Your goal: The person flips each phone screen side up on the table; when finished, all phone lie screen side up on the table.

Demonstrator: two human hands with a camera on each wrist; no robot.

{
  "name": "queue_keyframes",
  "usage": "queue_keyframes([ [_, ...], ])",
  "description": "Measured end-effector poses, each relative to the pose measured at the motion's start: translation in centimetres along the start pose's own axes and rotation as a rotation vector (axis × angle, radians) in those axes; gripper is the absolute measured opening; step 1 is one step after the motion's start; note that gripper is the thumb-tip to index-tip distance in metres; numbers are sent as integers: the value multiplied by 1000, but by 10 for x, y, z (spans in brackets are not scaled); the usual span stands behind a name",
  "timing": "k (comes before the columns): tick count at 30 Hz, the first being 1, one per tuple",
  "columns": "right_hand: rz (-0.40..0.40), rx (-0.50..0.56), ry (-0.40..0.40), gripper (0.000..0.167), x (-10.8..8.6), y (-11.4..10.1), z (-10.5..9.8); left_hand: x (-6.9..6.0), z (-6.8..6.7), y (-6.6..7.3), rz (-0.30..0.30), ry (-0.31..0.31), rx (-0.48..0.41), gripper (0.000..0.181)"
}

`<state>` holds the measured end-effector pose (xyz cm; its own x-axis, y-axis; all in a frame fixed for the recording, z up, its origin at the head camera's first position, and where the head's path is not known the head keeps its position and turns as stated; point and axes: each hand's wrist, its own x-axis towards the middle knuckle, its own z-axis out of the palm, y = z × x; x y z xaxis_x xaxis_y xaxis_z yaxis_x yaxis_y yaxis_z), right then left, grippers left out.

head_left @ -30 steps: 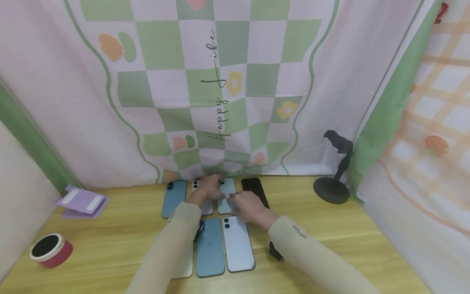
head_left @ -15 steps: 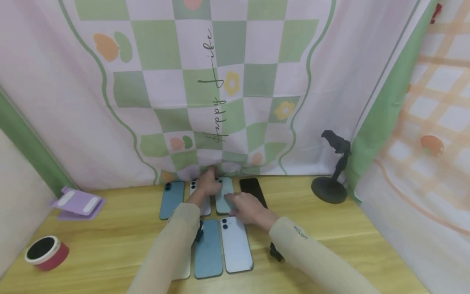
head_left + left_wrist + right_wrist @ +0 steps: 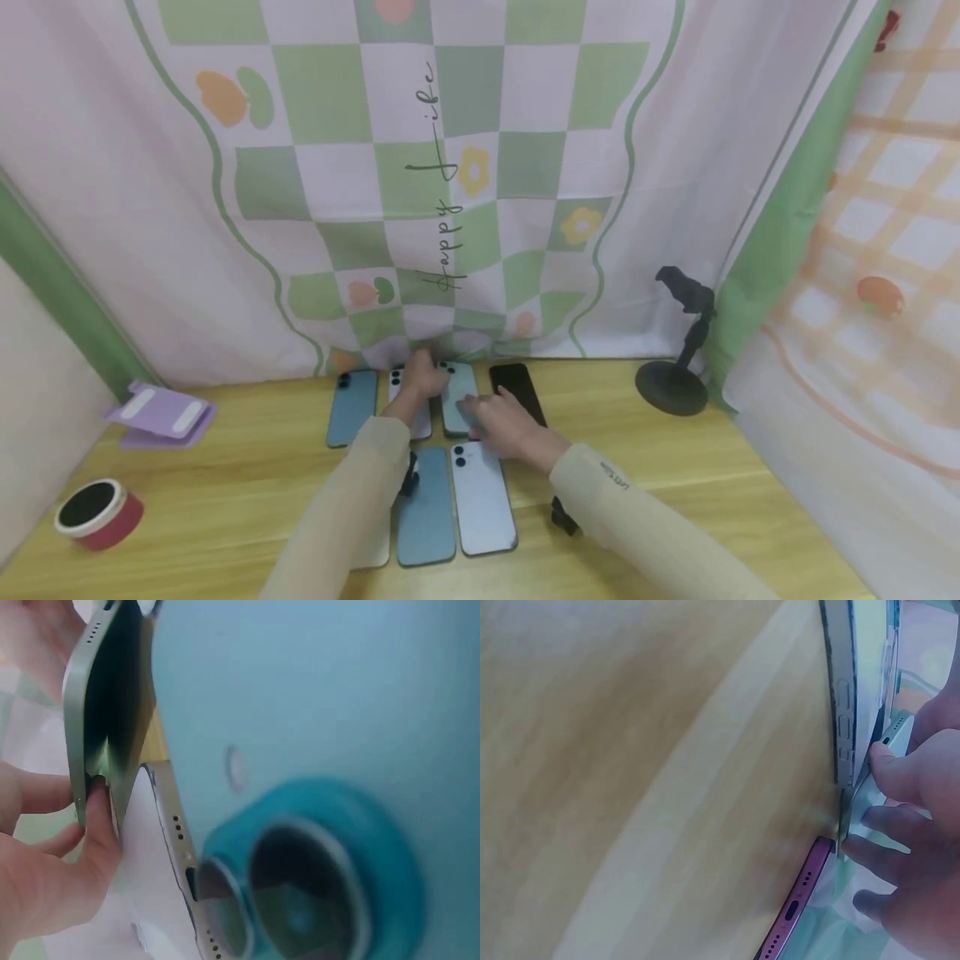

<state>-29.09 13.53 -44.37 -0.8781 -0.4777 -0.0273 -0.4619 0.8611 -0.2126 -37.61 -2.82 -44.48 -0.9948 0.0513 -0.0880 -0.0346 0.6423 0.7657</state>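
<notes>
A pale green phone [image 3: 459, 398] lies in the back row, between both hands. In the left wrist view my left hand [image 3: 52, 862] pinches its side edge, one fingertip tucked under it. The phone [image 3: 73, 712] is tilted up off the table there. My right hand [image 3: 506, 423] grips the phone's near right end; the right wrist view shows its thumb [image 3: 885, 765] on the edge by the port. Beneath my left hand [image 3: 422, 375] a white phone [image 3: 397, 381] is partly covered. A black phone [image 3: 513, 383] is just right of the green one.
A blue phone [image 3: 352, 408] ends the back row. In front lie another blue phone [image 3: 426, 517], a white phone [image 3: 483, 500] and a pale phone [image 3: 375, 546] under the left sleeve. Around them stand a purple holder [image 3: 165, 412], red-white tape roll [image 3: 101, 517] and black stand [image 3: 672, 387].
My left hand has drawn back a little, up and left along the green phone's edge, so more of its back shows. The right hand has barely moved.
</notes>
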Motion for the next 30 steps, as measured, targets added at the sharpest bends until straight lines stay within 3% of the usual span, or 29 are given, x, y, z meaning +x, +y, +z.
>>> queue_keyframes([
  [10, 6, 50, -12, 52, -4, 1, -4, 0, -5, 2, -54, -96, 3, 61],
  [17, -15, 278, 32, 46, -4, 10, -11, -8, -15, 16, -71, -71, -1, 56],
  [24, 88, 496, 120, 43, -5, 11, -23, -11, -23, 37, -17, -48, 191, 48],
  [27, 128, 584, 121, 43, -6, 8, -24, -11, -19, 46, 25, -7, 353, 46],
  [30, 177, 759, 94, 46, -10, 4, -23, -14, -10, 54, 50, 41, 473, 43],
])
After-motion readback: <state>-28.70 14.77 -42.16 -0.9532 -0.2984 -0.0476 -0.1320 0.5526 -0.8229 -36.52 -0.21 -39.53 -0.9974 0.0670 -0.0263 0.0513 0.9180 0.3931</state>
